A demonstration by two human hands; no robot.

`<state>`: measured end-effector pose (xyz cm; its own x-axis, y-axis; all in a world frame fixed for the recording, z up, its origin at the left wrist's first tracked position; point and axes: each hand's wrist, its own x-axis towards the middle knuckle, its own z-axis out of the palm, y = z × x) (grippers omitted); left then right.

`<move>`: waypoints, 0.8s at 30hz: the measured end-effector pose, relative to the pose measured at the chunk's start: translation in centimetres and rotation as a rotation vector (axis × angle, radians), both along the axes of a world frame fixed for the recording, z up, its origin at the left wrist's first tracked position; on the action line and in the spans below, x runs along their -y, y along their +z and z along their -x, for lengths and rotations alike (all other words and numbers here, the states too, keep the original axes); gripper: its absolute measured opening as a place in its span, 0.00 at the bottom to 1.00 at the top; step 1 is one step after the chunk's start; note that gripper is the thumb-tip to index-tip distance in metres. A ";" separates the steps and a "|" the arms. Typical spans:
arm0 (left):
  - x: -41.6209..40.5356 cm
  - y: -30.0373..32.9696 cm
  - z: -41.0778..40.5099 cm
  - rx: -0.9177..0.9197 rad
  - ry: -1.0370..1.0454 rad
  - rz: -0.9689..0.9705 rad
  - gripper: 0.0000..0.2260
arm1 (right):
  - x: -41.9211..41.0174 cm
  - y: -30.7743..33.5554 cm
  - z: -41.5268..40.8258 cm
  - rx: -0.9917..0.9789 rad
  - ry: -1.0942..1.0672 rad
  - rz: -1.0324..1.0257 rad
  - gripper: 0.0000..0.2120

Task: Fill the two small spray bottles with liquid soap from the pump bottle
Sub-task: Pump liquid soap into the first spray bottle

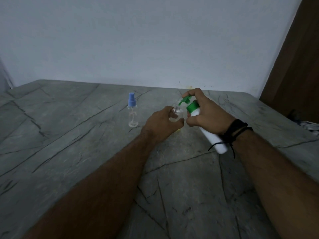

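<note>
My left hand (159,124) grips a small clear spray bottle (177,113) with its cap off, threaded neck pointing up. My right hand (207,116) holds the white pump bottle (209,135) tilted left, a finger on its green pump head (185,100). The green nozzle sits just above the open neck. A second clear spray bottle (133,112) with a blue spray cap stands upright to the left, apart from both hands.
Everything rests over a grey stone-patterned surface (86,135) that meets a pale wall at the back. A brown wooden panel (296,66) stands at the right. Some cloth (309,127) lies at the right edge.
</note>
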<state>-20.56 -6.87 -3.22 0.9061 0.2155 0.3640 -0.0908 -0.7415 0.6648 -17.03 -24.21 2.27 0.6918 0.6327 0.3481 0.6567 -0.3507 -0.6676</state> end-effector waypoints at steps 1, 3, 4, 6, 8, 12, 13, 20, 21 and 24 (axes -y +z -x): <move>0.0 0.0 0.0 0.001 0.001 -0.001 0.25 | 0.0 0.0 0.0 0.002 -0.001 -0.003 0.32; 0.0 -0.1 -0.1 -0.006 0.001 -0.005 0.25 | 0.0 0.0 0.1 0.002 0.003 -0.008 0.34; 0.0 -0.1 -0.1 -0.009 0.001 -0.006 0.25 | 0.0 0.0 0.1 0.000 0.008 -0.009 0.36; -0.1 -0.2 -0.2 -0.004 0.001 -0.007 0.25 | 0.0 0.0 0.2 -0.003 0.020 -0.011 0.39; -0.1 -0.3 -0.2 0.005 0.000 -0.009 0.25 | 0.0 0.0 0.2 0.003 0.026 -0.011 0.40; -0.1 -0.3 -0.2 0.005 0.001 -0.011 0.24 | 0.0 0.0 0.2 0.001 0.031 -0.002 0.36; -0.1 -0.3 -0.2 0.003 0.002 -0.012 0.24 | 0.0 0.1 0.2 -0.003 0.027 0.001 0.35; -0.1 -0.2 -0.1 -0.002 -0.005 -0.011 0.25 | 0.0 0.1 0.3 -0.012 0.016 0.010 0.35; -0.1 -0.3 -0.2 -0.003 -0.004 -0.011 0.25 | 0.0 0.1 0.3 -0.015 0.017 0.012 0.36; -0.1 -0.3 -0.2 0.004 0.000 -0.014 0.24 | -0.1 0.1 0.3 -0.011 0.022 0.023 0.36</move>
<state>-20.38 -6.79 -3.50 0.9048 0.2103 0.3703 -0.0931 -0.7508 0.6539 -17.36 -24.09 2.33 0.6813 0.6555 0.3259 0.6573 -0.3518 -0.6665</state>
